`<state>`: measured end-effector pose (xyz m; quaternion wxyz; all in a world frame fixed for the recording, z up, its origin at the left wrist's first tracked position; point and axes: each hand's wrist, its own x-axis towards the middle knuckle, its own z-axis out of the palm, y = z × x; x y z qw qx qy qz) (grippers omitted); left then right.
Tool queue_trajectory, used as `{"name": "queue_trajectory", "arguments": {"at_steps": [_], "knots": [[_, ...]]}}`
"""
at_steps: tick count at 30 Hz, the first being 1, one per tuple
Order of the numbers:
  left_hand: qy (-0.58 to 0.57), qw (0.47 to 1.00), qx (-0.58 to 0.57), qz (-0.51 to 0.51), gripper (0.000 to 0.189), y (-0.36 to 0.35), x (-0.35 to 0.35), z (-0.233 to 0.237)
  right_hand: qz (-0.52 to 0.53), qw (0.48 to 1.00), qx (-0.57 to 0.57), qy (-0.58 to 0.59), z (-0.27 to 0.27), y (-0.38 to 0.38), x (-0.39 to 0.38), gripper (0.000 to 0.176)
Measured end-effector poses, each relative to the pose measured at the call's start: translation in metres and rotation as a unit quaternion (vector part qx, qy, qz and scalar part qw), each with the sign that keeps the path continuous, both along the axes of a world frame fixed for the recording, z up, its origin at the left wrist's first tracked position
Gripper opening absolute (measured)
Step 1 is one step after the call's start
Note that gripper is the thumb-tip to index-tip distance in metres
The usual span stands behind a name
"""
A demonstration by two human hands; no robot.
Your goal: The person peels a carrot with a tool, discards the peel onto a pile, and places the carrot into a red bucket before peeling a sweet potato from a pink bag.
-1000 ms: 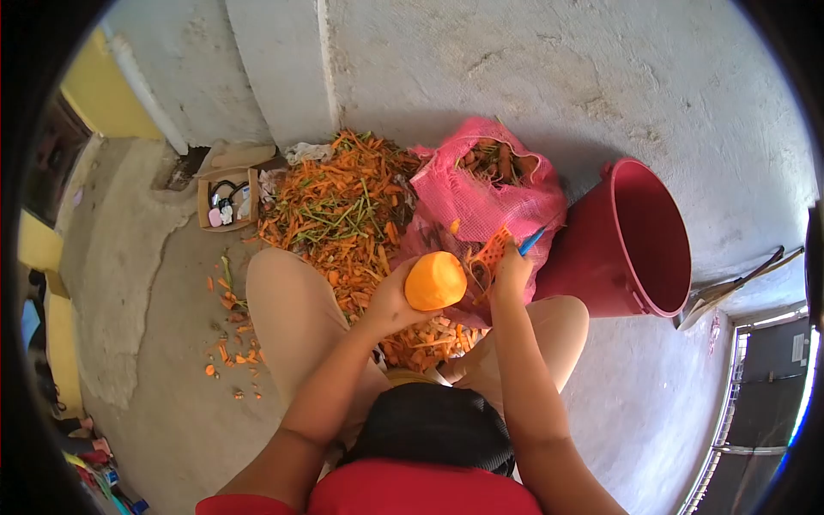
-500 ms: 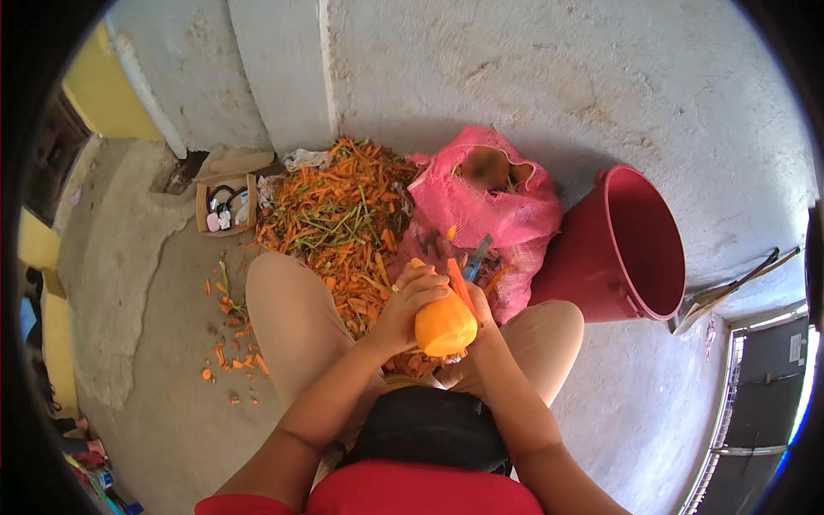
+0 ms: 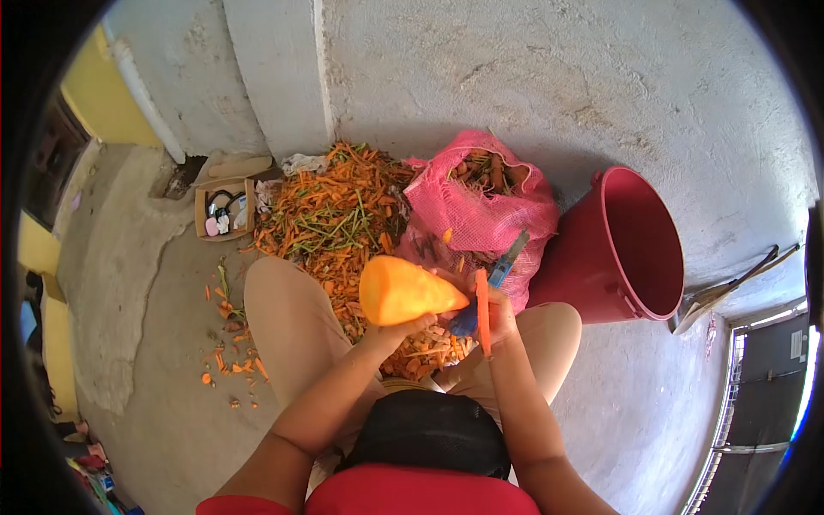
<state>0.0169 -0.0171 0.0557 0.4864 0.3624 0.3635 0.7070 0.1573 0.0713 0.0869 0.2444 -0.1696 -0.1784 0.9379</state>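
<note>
My left hand [image 3: 405, 331] is closed under a large peeled carrot [image 3: 399, 293], which lies sideways with its thick end to the left and its tip to the right. Much of that hand is hidden beneath the carrot. My right hand [image 3: 503, 318] grips a knife [image 3: 512, 254], whose blade points up and away and shows blue near the hand. A long orange strip of carrot peel [image 3: 482, 313] stands across the right fingers. Dark blue shows between the carrot's tip and the right hand. Below both hands, between my knees, lie carrot peelings [image 3: 422, 354].
A heap of carrot peelings and green stems [image 3: 330, 206] lies against the wall. Beside it stands a pink mesh sack [image 3: 481, 210] with carrots showing in its mouth. A dark red bin [image 3: 584, 249] leans to the right. At left sits a small cardboard box [image 3: 202, 215].
The carrot has swung from pointing away to lying sideways, moving left and up with my left hand. My right hand and knife have shifted slightly right. The sack's mouth shows more clearly.
</note>
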Motion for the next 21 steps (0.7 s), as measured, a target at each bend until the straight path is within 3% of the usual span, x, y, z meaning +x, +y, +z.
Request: {"name": "queue_trajectory", "arguments": {"at_steps": [3, 4, 8, 9, 11, 12, 13, 15, 17, 19, 20, 21], "knots": [[-0.001, 0.995, -0.094, 0.029, 0.063, 0.003, -0.007, -0.007, 0.021, 0.993, -0.012, -0.113, -0.026, -0.003, 0.016, 0.026], [-0.023, 0.995, -0.083, 0.040, 0.056, 0.005, -0.006, -0.004, 0.024, 0.995, -0.040, -0.089, -0.031, -0.006, 0.017, 0.025], [0.066, 0.997, -0.047, 0.005, 0.049, 0.014, -0.008, 0.014, 0.030, 0.997, -0.075, -0.019, -0.039, -0.014, 0.018, 0.024], [0.074, 0.991, -0.097, -0.054, 0.051, 0.015, -0.008, 0.035, 0.023, 0.998, -0.049, -0.018, -0.042, -0.010, 0.022, 0.029], [0.377, 0.925, -0.023, -0.032, 0.056, 0.035, -0.010, 0.054, -0.045, 0.998, -0.044, -0.012, -0.049, 0.000, 0.035, 0.032], [0.482, 0.876, -0.004, 0.028, 0.058, 0.041, -0.005, 0.060, -0.142, 0.987, -0.081, -0.001, -0.049, -0.001, 0.037, 0.045], [0.578, 0.811, 0.015, 0.087, 0.060, 0.047, 0.000, 0.071, -0.134, 0.988, -0.075, -0.013, -0.051, 0.010, 0.043, 0.047], [0.554, 0.831, 0.025, 0.033, 0.056, 0.054, 0.009, 0.095, -0.253, 0.967, -0.002, -0.018, -0.028, 0.022, 0.057, 0.042], [0.543, 0.835, 0.085, 0.016, 0.052, 0.057, 0.014, 0.102, -0.284, 0.950, 0.064, 0.110, -0.001, 0.042, 0.070, 0.038], [0.548, 0.834, 0.047, -0.031, 0.049, 0.056, 0.016, 0.095, -0.279, 0.928, 0.140, 0.205, -0.001, 0.082, 0.109, 0.041], [0.551, 0.832, 0.029, -0.055, 0.048, 0.055, 0.017, 0.090, -0.322, 0.914, 0.114, 0.219, 0.001, 0.098, 0.131, 0.045], [0.563, 0.823, 0.016, -0.078, 0.047, 0.052, 0.017, 0.080, -0.306, 0.890, 0.101, 0.322, 0.000, 0.111, 0.148, 0.042]]}}
